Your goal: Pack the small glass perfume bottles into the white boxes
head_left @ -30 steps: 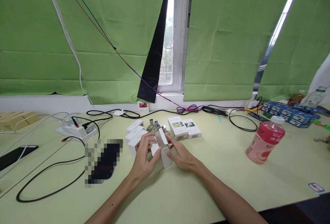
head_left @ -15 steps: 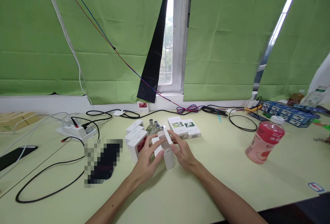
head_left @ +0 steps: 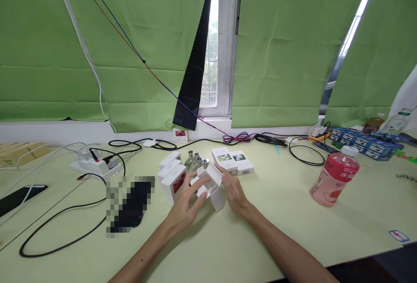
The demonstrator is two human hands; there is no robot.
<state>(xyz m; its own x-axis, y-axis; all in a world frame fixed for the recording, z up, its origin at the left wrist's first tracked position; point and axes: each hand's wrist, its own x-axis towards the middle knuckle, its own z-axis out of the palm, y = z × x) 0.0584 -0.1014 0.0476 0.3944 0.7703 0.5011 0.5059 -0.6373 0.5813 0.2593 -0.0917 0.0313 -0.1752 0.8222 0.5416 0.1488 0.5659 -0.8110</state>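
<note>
The white carton [head_left: 217, 198], just in front of the silver-capped bottles [head_left: 192, 164], now leans further, leaving its inside more reachable. The left hand [head_left: 184, 203] grips it; the right hand [head_left: 235, 194] touches its flap [head_left: 214, 173], pinching or not unclear.

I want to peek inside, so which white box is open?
The box between the left hand and right hand. Its flaps stick out; the three boxes standing left and two lying behind look shut.
</note>
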